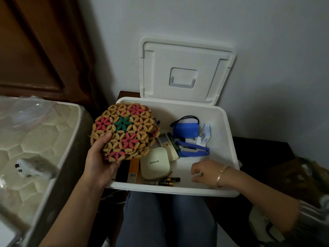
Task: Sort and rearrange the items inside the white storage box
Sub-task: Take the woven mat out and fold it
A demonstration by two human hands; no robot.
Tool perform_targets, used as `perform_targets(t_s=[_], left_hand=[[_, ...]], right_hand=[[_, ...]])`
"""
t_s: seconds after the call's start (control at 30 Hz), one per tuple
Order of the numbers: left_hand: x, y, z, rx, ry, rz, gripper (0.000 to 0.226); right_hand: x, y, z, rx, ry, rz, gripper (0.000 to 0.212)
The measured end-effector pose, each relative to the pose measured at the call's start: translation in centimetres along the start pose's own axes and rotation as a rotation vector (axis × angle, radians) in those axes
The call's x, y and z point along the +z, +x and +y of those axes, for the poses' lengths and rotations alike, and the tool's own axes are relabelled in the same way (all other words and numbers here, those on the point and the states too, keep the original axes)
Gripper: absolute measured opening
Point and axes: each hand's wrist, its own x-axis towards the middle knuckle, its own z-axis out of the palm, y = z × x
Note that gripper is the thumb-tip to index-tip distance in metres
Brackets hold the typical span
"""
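1. Lid [187, 72] stands behind storage box [229, 143], against wall [267, 41].
2. Batteries [167, 181] in box, near edge.
3. Stapler [194, 150] mid-box; pouch [186, 129] behind it, remote [166, 142] left.
4. Mat [124, 132] over left edge.

Quilted mattress [41, 139] on my left, clear plastic wrap [30, 107] over it, small white gadget [26, 168] lying on top. Brown wooden panel [35, 50] behind it. Pale wall [267, 50] ahead. Dark tabletop [258, 148] on my right, blurred clutter [302, 175] beside it.
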Motion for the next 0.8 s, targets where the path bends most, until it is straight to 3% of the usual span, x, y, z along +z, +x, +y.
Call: perform_targets(t_s=[0.1,0.2,0.53,0.67,0.8], left_hand=[[0.1,0.0,0.0,-0.002,0.014,0.017,0.051],[0.1,0.1,0.0,0.000,0.022,0.016,0.046],[-0.9,0.6,0.0,0.005,-0.031,-0.043,0.043],[-1.0,0.6,0.0,-0.001,-0.060,-0.071,0.047],[-1.0,0.7,0.0,0.004,-0.061,-0.071,0.050]], right_hand=[[0.1,2.2,-0.1,0.111,-0.139,-0.257,0.043],[0.7,3.5,0.1,0.204,-0.215,-0.436,0.037],[2.5,5.1,0.2,0.152,-0.378,-0.446,0.028],[1.3,5.0,1.1,0.194,-0.030,-0.415,0.025],[-1.5,5.5,1.4,0.192,0.403,-0.026,0.018]])
